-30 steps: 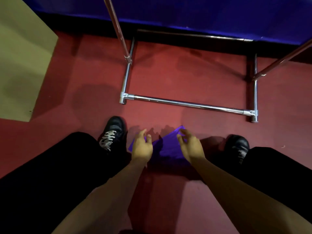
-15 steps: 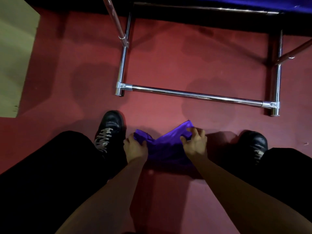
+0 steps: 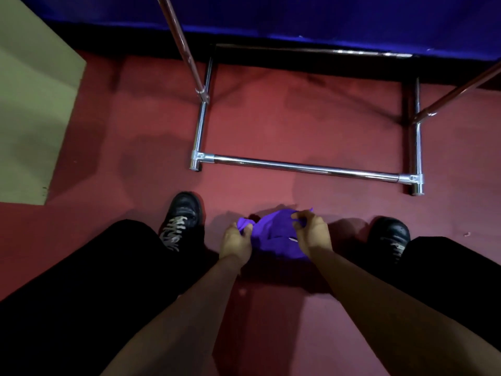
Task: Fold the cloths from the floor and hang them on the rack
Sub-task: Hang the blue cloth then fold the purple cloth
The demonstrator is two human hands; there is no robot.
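A purple cloth (image 3: 273,234) lies bunched on the red floor between my two feet. My left hand (image 3: 235,241) pinches its left edge with curled fingers. My right hand (image 3: 311,232) grips its upper right edge, fingers curled over the fabric. The chrome rack (image 3: 303,167) stands just beyond the cloth; only its base frame and the lower ends of two slanted poles show. Its hanging bar is out of view.
My black shoes (image 3: 182,218) and dark trouser legs flank the cloth. A pale green panel (image 3: 29,118) covers the floor at far left. A dark blue wall (image 3: 298,17) runs behind the rack. Red floor lies open between the rack's base bars.
Both hands went from open above the flat cloth to holding its edges, then drew closer together, bunching the cloth up. The view tilted down, then back up.
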